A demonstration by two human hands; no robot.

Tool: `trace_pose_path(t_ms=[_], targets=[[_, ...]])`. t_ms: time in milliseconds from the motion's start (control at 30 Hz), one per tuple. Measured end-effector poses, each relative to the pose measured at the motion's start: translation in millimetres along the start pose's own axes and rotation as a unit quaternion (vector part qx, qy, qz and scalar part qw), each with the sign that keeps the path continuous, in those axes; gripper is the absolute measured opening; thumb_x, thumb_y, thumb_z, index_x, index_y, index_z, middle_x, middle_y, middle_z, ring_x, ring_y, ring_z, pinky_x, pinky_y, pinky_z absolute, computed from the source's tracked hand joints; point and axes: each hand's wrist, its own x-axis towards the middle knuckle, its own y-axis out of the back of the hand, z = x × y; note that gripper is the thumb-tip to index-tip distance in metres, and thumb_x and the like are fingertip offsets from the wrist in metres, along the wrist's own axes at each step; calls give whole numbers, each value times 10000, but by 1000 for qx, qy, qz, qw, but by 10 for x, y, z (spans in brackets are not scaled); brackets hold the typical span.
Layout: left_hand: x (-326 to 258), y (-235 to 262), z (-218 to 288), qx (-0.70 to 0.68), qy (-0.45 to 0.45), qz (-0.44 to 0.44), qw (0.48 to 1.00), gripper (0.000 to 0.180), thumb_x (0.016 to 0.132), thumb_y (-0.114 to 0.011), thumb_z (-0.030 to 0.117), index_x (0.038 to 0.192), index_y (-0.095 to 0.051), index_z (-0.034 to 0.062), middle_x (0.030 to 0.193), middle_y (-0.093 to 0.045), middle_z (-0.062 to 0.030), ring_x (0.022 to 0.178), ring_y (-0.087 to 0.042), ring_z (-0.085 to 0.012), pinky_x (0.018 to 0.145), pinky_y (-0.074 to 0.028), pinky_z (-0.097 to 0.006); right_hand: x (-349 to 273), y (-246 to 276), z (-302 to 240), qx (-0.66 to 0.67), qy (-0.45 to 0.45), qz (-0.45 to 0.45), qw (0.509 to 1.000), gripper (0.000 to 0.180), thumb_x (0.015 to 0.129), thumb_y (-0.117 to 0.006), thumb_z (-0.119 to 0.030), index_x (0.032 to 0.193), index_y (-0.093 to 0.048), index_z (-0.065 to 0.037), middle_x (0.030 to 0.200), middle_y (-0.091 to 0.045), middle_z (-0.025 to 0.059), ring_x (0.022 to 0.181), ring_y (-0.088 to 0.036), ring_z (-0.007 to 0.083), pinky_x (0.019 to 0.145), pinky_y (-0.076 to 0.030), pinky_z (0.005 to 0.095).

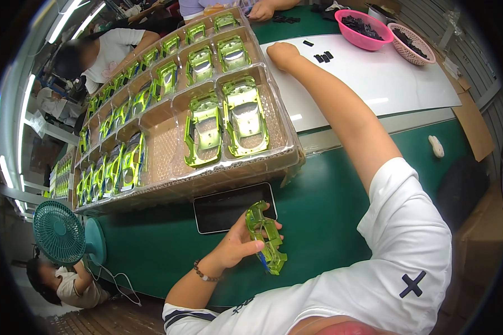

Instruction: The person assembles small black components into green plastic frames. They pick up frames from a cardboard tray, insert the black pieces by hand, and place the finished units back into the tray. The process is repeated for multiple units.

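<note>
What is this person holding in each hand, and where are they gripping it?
The left hand grips a shiny green toy car shell by its side, around the middle. The right hand reaches to small black parts on the white sheet; a hold cannot be told.

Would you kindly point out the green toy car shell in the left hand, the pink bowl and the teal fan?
green toy car shell [266, 237], head view, middle of body
pink bowl [349, 34], head view, near outer wall
teal fan [58, 232], head view, grille centre

The left hand [235, 243] gripped a green toy car shell [266, 237] just below a dark tablet [229, 207] lying on the green table [318, 206]. Beyond the tablet, the right hand [282, 54] rested closed on a white sheet [385, 84], beside small black parts [323, 56] and a clear tray of car shells [207, 128].
</note>
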Motion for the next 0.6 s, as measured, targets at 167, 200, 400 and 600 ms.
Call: trace_pose_path(t_ms=[167,200,400,600], targets=[[7,8,13,-5,-3,-3,1000,856,776,-725,285,1432,-212,83,1213,-508,-183,1093,-562,-329,916,-474,-486,-243,95,-143,-54,87,19,995,171,781,-586,-63,916,-688,-85,949,-686,111,909,-667,290,753,-542,384],[16,6,19,-1,-7,-7,1000,852,779,-722,285,1431,-213,84,1213,-508,-184,1093,-562,-329,915,-475,-487,-283,89,-125,-59,89,20,994,168,778,-584,-60,907,-689,-86,939,-686,111,899,-669,291,748,-543,385],[57,-4,8,8,-26,-30,999,802,794,-708,241,1421,-235,81,1218,-512,-176,1092,-564,-328,903,-488,-478,-1028,339,289,182,-39,161,969,189,741,-574,-50,879,-702,-56,903,-681,159,862,-653,324,754,-521,391],[37,28,-60,-20,-53,-3,998,745,779,-719,200,1384,-306,67,1207,-542,-165,1084,-576,-306,918,-484,-456,-2522,1068,-6,683,-136,83,713,231,801,-701,-183,982,-686,-41,908,-675,19,893,-556,103,791,-397,302]])
